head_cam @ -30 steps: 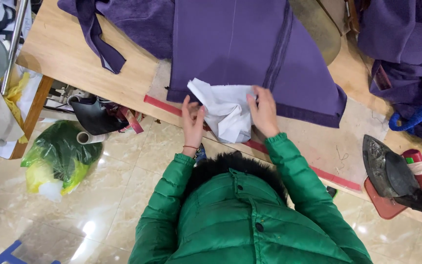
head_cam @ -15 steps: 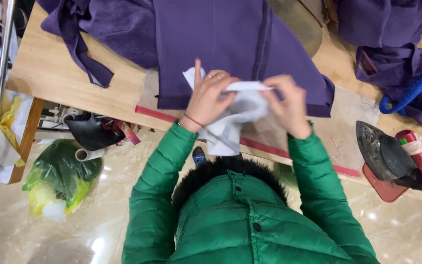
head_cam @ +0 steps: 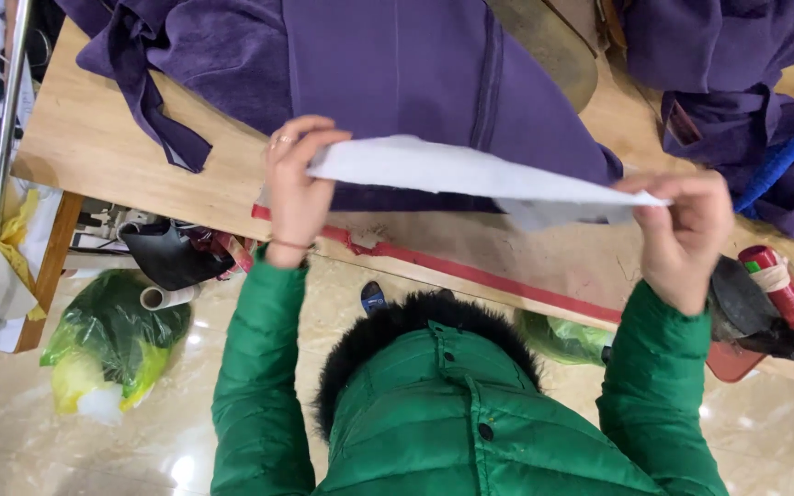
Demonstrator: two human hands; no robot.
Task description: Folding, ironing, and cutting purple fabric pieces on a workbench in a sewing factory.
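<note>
White sheet point(head_cam: 470, 174): pulled out flat and taut between both hands, held edge-on above the wooden table point(head_cam: 94, 138); half a second earlier bunched and crumpled close to the chest, now spread wide. Left hand point(head_cam: 296, 188): fingers closed in a pinch on the sheet's left end. Right hand point(head_cam: 686, 234): fingers pinched shut on the right corner, moved well out to the side. Purple velvet garment point(head_cam: 415, 73): laid flat on the table directly beneath the sheet, unshifted. Iron point(head_cam: 769, 303): resting at the table's right edge, near the right hand, untouched. Green bag point(head_cam: 107, 344): on the floor, left.
</note>
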